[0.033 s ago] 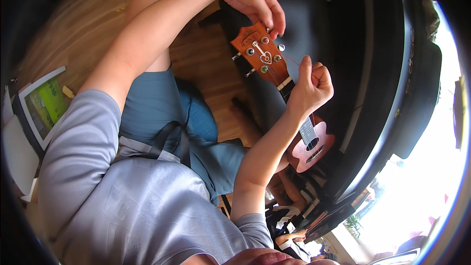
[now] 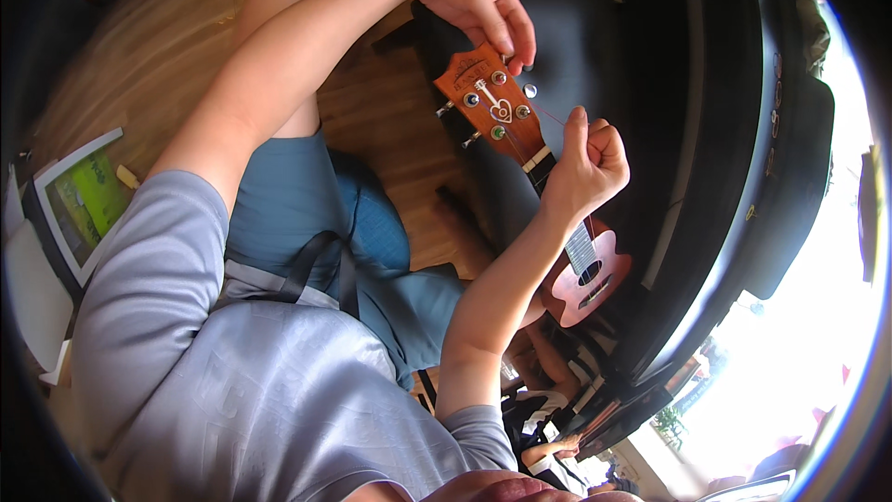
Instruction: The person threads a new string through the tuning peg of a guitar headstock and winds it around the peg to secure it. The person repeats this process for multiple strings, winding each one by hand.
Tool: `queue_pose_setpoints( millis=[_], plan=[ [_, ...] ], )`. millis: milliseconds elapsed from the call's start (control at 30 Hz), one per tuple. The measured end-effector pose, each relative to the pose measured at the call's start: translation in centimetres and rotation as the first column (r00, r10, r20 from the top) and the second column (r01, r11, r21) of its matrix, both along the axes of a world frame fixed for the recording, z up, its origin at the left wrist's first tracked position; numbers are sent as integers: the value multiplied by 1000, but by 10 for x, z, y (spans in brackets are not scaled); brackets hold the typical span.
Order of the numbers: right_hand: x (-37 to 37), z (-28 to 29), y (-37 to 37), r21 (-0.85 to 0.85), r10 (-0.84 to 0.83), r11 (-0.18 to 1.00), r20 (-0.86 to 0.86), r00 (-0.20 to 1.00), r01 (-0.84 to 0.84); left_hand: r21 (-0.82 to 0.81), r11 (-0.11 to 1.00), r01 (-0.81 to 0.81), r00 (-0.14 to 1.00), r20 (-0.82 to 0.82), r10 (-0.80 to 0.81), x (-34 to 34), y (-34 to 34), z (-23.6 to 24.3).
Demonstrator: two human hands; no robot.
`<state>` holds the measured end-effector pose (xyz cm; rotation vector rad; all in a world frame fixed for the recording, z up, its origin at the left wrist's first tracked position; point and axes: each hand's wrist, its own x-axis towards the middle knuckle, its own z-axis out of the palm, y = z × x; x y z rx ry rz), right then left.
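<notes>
A small reddish-brown ukulele (image 2: 589,286) slants across the view, its headstock (image 2: 483,104) up toward the top and its body lower right. Bent over the headstock's far edge, my left hand (image 2: 483,7) has its thumb and fingers closed on a tuning peg (image 2: 506,59), mostly covered by the fingertips. Another silver peg (image 2: 530,91) shows just below it. My right hand (image 2: 590,163), closed in a pinch beside the neck, grips a thin reddish string (image 2: 553,117) that runs taut from the headstock. Part of the neck is hidden behind this hand.
A black padded seat (image 2: 581,23) lies under the headstock, beside long black furniture (image 2: 715,158) on the right. A framed green picture or screen (image 2: 85,195) stands at left on the wooden floor side. Another person's hand (image 2: 560,446) shows at bottom.
Both hands and the ukulele have shifted very slightly left in the picture. The grip of each hand looks the same.
</notes>
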<state>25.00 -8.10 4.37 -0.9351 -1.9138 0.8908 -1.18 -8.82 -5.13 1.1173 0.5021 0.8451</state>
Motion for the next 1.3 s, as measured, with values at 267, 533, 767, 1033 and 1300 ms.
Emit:
queue_pose_setpoints(
  millis=[267,533,767,1033,1300],
  plan=[
    [-3,-2,0,-4,7,1000,31,1000,-7,93,996,5,924,-382,31,4,12,15],
    [-1,-5,1,1,-8,1000,48,999,8,64,993,-97,962,-251,110,7,-7,27],
    [0,2,1,-8,-10,1000,37,999,10,-11,999,51,996,-76,-52,-7,1,6],
    [2,-1,3,-1,-62,998,125,990,63,32,999,0,837,-546,18,9,10,40],
    [8,2,4,-17,-51,998,99,994,53,-15,999,-33,962,-273,27,3,2,30]
  ],
)
